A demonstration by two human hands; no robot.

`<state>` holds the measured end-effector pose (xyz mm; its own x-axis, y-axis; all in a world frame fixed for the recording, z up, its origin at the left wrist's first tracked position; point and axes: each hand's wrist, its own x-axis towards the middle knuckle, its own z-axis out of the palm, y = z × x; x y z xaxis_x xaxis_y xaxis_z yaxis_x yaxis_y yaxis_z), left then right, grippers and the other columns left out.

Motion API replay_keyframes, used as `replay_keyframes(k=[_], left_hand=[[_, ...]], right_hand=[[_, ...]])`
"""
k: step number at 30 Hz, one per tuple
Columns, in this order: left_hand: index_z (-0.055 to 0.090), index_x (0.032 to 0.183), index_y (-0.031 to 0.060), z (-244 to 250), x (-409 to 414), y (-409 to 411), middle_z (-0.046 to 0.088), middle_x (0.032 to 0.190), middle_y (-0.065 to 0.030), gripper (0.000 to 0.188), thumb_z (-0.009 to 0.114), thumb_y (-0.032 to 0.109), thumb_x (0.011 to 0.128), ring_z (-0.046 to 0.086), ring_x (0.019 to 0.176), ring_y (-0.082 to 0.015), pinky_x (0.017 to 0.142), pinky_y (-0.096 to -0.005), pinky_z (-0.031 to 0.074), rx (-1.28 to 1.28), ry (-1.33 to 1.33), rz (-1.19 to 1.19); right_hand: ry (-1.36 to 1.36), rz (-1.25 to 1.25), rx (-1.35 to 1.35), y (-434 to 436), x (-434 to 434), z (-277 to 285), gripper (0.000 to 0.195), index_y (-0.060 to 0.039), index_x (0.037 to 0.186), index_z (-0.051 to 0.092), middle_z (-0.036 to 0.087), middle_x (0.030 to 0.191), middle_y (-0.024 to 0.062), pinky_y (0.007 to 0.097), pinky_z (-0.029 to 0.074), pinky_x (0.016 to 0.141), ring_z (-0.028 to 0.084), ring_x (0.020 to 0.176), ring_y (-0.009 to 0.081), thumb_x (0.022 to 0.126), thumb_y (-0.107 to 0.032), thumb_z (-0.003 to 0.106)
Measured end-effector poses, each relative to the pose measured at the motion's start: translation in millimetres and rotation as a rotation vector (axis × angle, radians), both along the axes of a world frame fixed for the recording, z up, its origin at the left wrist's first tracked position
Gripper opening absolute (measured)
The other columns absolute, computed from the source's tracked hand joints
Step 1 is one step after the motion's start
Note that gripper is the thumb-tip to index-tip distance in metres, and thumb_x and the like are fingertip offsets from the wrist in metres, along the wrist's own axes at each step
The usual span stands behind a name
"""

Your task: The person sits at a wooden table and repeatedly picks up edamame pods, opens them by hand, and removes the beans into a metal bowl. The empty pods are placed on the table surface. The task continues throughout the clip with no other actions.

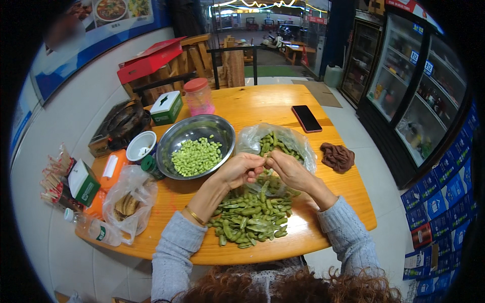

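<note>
My left hand (242, 168) and my right hand (286, 168) meet at the fingertips, pinching something small, apparently a soybean pod, mostly hidden by the fingers. Left of them, a steel bowl (163, 153) holds shelled green soybeans (195, 157). Just beyond my hands lies an opened clear plastic bag (303, 142) with whole green pods (273, 141) in it. Nearer to me, a heap of green soybean pods (250, 223) is spread on the wooden table (310, 238), some of them flattened and split.
A phone (307, 118) and a crumpled brown cloth (337, 157) lie at the right. A red-lidded jar (199, 97), a tissue box (166, 108), a white bowl (141, 146), a green-lidded jar (152, 166), a plastic bag (130, 202) and a water bottle (93, 227) stand along the left side.
</note>
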<state>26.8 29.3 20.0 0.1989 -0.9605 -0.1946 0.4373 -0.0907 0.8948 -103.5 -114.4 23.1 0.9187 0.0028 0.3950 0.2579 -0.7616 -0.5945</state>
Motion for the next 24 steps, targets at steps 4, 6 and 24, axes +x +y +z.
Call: replay_keyframes(k=[4, 6, 24], left_hand=[[0.058, 0.093, -0.0012, -7.2, 4.4, -1.2, 0.048, 0.065, 0.003, 0.018, 0.049, 0.014, 0.091, 0.039, 0.05, -0.002, 0.043, -0.0158, 0.034, 0.045, 0.101, -0.014], [0.058, 0.092, -0.0015, -14.3, 7.0, -1.9, 0.05, 0.065, 0.0018, 0.021, 0.048, 0.017, 0.092, 0.043, 0.051, -0.0033, 0.044, -0.0169, 0.036, 0.034, 0.073, -0.025], [0.057, 0.101, -0.0046, -15.7, -13.7, -15.1, 0.056, 0.077, -0.004, 0.023, 0.043, 0.011, 0.093, 0.053, 0.064, -0.0077, 0.057, -0.0203, 0.047, -0.035, -0.418, 0.218]], right_hand=[[-0.008, 0.003, -0.035, -4.2, 3.3, -10.7, 0.02, -0.0009, 0.084, 0.041, 0.042, 0.075, 0.0136, 0.0369, 0.038, 0.061, 0.047, 0.067, 0.0291, 0.094, -0.018, 0.044], [-0.078, 0.043, -0.015, -6.9, 6.6, -14.7, 0.02, -0.0009, 0.083, 0.041, 0.042, 0.073, 0.0133, 0.0374, 0.038, 0.059, 0.047, 0.065, 0.0293, 0.093, -0.017, 0.045], [-0.171, -0.128, 0.039, 3.2, 6.8, -17.4, 0.028, 0.0027, 0.073, 0.046, 0.046, 0.06, 0.0167, 0.0378, 0.035, 0.05, 0.047, 0.053, 0.0301, 0.091, -0.018, 0.047]])
